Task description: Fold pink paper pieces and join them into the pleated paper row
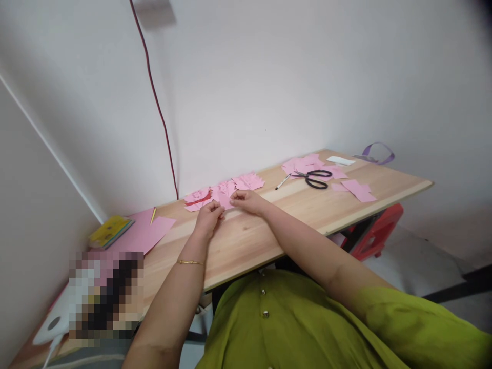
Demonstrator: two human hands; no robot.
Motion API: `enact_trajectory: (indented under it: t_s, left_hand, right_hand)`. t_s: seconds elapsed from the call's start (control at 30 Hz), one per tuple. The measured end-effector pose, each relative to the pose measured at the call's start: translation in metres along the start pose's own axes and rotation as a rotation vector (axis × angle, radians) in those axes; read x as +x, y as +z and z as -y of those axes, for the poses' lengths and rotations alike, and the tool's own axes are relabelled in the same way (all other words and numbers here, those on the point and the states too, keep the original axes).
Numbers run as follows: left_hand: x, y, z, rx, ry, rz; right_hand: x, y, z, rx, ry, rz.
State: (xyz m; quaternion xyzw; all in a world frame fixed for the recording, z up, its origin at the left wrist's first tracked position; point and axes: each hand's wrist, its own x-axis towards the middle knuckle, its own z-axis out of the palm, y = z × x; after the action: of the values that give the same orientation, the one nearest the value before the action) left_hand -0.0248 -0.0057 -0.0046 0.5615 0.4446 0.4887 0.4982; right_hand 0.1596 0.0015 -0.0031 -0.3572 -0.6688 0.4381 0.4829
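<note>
A piece of pink paper [224,195] with a fringed upper edge is between my two hands near the wall side of the table. My left hand [209,218] is closed in a pinch at its lower left corner. On the right side of the same piece, the thumb and fingers of my right hand [246,201] are pressed together on it. To the left lies another pink cut piece [197,196] with a red strip [198,200] across it. Behind my right hand rests a third fringed pink piece [249,181].
Black-handled scissors [313,178], a pen [283,181] and pink scraps [357,189] lie at the right. Pink sheets [142,233], a yellow pencil [153,215] and a yellow pack [110,230] are at the left. A red stool [378,233] stands below the table [246,243].
</note>
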Motion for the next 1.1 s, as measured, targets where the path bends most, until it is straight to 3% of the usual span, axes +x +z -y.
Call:
enact_trajectory:
  t_s: [0.2,0.4,0.5,0.67,0.83,0.93,1.1]
  left_hand:
    - [0.0014,-0.001,-0.002,-0.177,-0.022,-0.031]
    - [0.0015,-0.0057,-0.0042,-0.342,-0.21,0.039]
    - [0.0004,-0.0061,-0.0046,-0.346,-0.233,0.075]
    - [0.001,-0.005,-0.0041,-0.359,-0.215,-0.016]
    - [0.0024,-0.0048,-0.0031,-0.372,-0.193,-0.047]
    - [0.0027,-0.004,-0.0028,-0.377,-0.186,-0.046]
    - [0.0018,-0.002,-0.0053,-0.424,-0.211,-0.028]
  right_hand:
    - [0.0024,-0.0008,-0.0046,-0.015,-0.032,-0.02]
    - [0.0072,-0.0046,-0.0091,-0.137,-0.207,-0.09]
    - [0.0073,-0.0052,-0.0075,-0.153,-0.24,-0.101]
    - [0.0069,-0.0025,-0.006,-0.017,-0.146,-0.16]
    - [0.005,0.0006,-0.009,0.006,0.003,-0.036]
    - [0.0038,0.0012,-0.0101,-0.041,-0.037,0.012]
    - [0.0039,-0.0003,-0.0079,-0.049,-0.11,-0.027]
